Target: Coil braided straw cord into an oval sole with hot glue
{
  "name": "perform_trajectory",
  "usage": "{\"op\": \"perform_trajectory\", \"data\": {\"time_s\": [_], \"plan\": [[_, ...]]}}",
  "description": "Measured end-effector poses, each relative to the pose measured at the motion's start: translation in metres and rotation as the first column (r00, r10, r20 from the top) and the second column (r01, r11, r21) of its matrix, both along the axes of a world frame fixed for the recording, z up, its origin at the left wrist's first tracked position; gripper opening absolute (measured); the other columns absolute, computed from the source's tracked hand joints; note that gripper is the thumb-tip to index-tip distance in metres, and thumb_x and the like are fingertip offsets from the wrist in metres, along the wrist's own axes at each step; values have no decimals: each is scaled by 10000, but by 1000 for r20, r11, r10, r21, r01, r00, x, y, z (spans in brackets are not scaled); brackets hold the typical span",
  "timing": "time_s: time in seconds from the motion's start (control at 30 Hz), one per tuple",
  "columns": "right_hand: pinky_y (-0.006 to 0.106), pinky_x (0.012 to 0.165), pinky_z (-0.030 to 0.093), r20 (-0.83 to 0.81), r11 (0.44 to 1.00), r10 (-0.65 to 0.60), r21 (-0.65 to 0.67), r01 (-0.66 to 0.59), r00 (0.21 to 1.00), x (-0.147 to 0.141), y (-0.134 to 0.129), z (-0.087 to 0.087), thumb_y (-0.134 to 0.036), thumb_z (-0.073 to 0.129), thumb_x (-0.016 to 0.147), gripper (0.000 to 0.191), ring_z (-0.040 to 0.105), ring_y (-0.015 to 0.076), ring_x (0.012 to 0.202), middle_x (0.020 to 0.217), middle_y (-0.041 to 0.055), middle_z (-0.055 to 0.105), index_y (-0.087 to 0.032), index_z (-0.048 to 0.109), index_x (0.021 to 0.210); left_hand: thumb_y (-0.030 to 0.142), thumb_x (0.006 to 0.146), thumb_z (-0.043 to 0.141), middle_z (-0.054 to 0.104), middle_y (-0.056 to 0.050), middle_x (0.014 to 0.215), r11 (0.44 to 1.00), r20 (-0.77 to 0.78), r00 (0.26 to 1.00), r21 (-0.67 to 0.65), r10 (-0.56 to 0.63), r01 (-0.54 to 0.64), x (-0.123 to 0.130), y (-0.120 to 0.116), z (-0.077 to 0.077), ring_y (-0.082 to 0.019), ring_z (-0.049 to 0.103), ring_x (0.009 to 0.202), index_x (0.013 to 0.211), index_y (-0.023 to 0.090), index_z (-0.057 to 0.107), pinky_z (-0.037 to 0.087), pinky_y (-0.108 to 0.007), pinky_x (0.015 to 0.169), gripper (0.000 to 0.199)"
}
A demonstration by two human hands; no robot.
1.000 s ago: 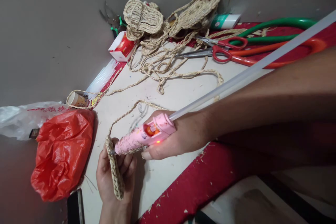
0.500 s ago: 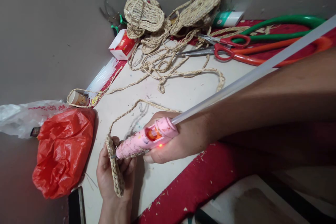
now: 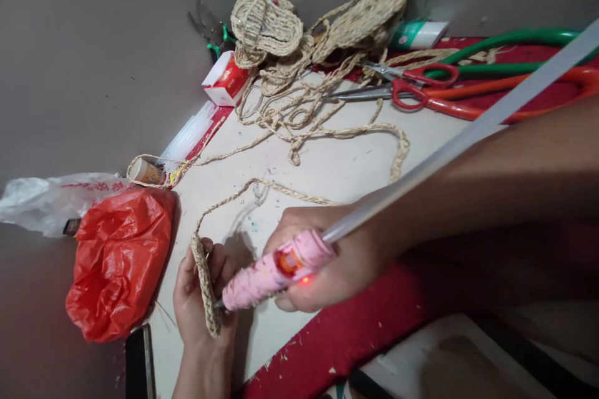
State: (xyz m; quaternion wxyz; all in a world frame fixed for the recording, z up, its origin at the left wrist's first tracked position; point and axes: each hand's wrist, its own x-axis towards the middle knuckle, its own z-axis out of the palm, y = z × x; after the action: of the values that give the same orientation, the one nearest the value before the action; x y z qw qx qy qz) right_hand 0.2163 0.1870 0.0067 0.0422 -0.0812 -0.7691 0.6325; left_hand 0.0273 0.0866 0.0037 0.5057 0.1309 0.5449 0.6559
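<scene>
Pink glue gun [image 3: 262,278] blurred, right hand [image 3: 347,269] part-hidden, contact with braid [image 3: 205,285] unclear

braid [image 3: 204,280]: rough, matt fibre | glue gun [image 3: 253,280]: crusted plastic | red bag [image 3: 119,262]: glossy plastic | scissor blades [image 3: 367,94]: metal

No word or number can be read for certain. The white bag [image 3: 51,202] bears a line of red characters, too creased and blurred to make out; the red-and-white box [image 3: 228,82] carries a small yellow mark, also unreadable.
</scene>
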Motion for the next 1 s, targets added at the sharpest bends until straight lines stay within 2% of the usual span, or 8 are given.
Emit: {"op": "perform_trajectory", "data": {"time_s": [0.13, 0.23, 0.37, 0.63, 0.73, 0.8, 0.9, 1.0], "plan": [[185, 450, 277, -100, 942, 101, 331, -62, 990, 2, 2, -1, -176, 603, 741, 229, 307, 45, 452, 521, -67, 407, -168, 421, 601, 251, 765, 638, 379, 51, 560, 992, -106, 994, 125, 6, 7, -14, -1, 11, -56, 310, 418, 685, 149, 550, 287, -179, 386, 156], [252, 438, 228, 43, 755, 114, 646, -115, 993, 0, 6, -3, -258, 597, 754, 181, 247, 79, 425, 532, -32, 489, -179, 489, 631, 255, 730, 676, 500, 23, 649, 969, -315, 937, 231, 155, -82, -26, -6, 20, -71, 414, 491, 765, 152, 587, 355, -183, 454, 140], [295, 510, 245, 85, 586, 8, 807, -73, 996, -6, 10, -11, -271, 610, 747, 131, 442, 131, 516, 697, 51, 626, -152, 612, 801, 236, 664, 753, 579, 20, 682, 942, -596, 736, 285, 320, -179, -34, -13, 27, -91, 503, 551, 797, 167, 626, 413, -182, 521, 195], [291, 581, 315, 104, 560, -2, 824, -85, 995, -4, 14, 7, -356, 640, 774, 298, 595, 198, 743, 874, 94, 650, -129, 636, 967, 240, 640, 794, 635, 6, 720, 943, -817, 473, 302, 330, -137, -26, -27, 28, -114, 549, 611, 826, 172, 675, 454, -194, 580, 232], [293, 705, 410, -242, 597, -91, 763, 248, 966, -2, 17, 19, -322, 567, 845, 273, 591, 179, 825, 932, 83, 654, -124, 618, 1026, 244, 628, 805, 643, 12, 725, 951, -854, 420, 291, 308, -106, -12, -29, 26, -107, 560, 626, 823, 179, 682, 455, -177, 600, 239], [300, 899, 409, -520, 591, -92, 658, 467, 849, -2, 20, 21, -228, 522, 864, 334, 561, 177, 1014, 1114, 113, 622, -91, 546, 1168, 260, 615, 813, 652, 11, 751, 959, -870, 403, 269, 283, -93, 2, -29, 26, -108, 572, 642, 819, 183, 687, 463, -176, 624, 252], [300, 1037, 340, -645, 622, 30, 610, 492, 763, -5, 27, 16, -124, 489, 851, 494, 459, 166, 1207, 1353, 130, 489, -88, 385, 1332, 277, 589, 826, 652, -1, 776, 964, -882, 393, 262, 261, -53, 19, -27, 27, -116, 577, 659, 806, 181, 688, 475, -188, 655, 275], [282, 1006, 364, -615, 653, 101, 634, 414, 782, -9, 34, 9, -75, 466, 843, 543, 508, 148, 1115, 1306, 119, 520, -100, 321, 1366, 289, 601, 823, 641, -7, 759, 970, -897, 382, 241, 220, 7, 29, -24, 29, -120, 570, 652, 777, 186, 682, 481, -202, 653, 248]]}}
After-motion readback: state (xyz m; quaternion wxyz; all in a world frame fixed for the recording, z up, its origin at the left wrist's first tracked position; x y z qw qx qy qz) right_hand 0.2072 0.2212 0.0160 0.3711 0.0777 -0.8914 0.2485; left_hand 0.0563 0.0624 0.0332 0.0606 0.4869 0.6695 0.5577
